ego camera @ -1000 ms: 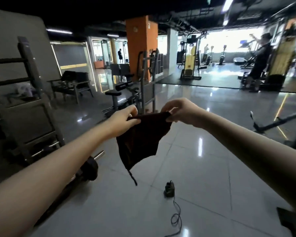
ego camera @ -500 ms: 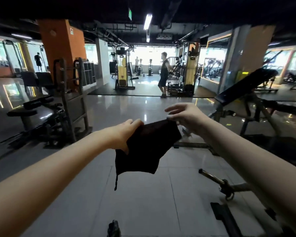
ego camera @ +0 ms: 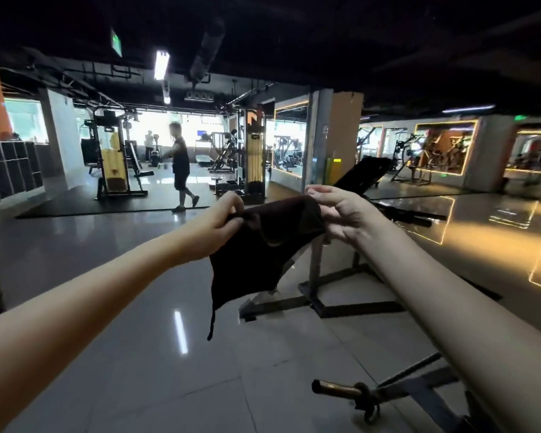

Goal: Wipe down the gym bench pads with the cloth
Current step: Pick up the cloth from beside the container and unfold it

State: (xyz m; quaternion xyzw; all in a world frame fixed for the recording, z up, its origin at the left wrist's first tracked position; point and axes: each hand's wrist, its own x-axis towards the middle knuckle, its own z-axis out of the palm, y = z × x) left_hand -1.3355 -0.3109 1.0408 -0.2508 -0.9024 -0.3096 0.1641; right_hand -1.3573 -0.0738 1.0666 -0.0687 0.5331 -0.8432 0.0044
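Note:
A dark cloth [ego camera: 260, 248] hangs in the air in front of me, with a loose thread trailing from its lower corner. My left hand [ego camera: 219, 226] pinches its upper left edge. My right hand [ego camera: 341, 214] holds the upper right edge, thumb and fingers partly spread. Behind the cloth stands an inclined gym bench, its black pad [ego camera: 366, 173] sloping up to the right and its metal frame [ego camera: 316, 295] on the floor. Much of the pad is hidden by my right hand and the cloth.
Glossy grey tiles cover the floor. A bar with a metal end [ego camera: 338, 389] lies at the lower right. A person [ego camera: 180, 165] walks past a yellow cable machine [ego camera: 113, 164] at the back. A pillar [ego camera: 331, 135] and mirrors stand to the right.
My view has swung to the right, bringing the incline bench from the right side to just behind the cloth. Both hands keep hold of the cloth; my right hand's fingers have spread.

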